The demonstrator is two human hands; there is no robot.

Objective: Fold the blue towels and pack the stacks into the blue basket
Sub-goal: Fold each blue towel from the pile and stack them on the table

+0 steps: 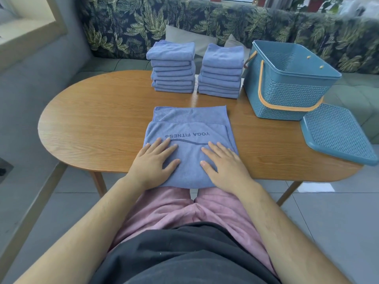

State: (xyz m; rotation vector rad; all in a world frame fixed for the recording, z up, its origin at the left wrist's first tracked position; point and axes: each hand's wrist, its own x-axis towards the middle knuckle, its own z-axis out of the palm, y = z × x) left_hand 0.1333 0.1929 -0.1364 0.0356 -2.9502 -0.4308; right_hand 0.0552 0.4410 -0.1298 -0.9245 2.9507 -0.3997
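Note:
A blue towel (189, 130) printed "YOGA FITNESS" lies partly folded at the near edge of the wooden table (98, 124), its near end hanging slightly over the edge. My left hand (152, 162) presses flat on its near left part, fingers spread. My right hand (223, 163) lies flat on its near right part. Two stacks of folded blue towels stand at the table's far side: the left stack (172, 67) and the right stack (222, 71). The blue basket (287, 85) with an orange handle stands open to their right, nothing visible inside it.
The basket's blue lid (336, 134) lies on the table's right end, partly over the edge. A leaf-patterned sofa (205, 19) with grey cushions runs behind the table. Grey tiled floor lies on both sides of the table.

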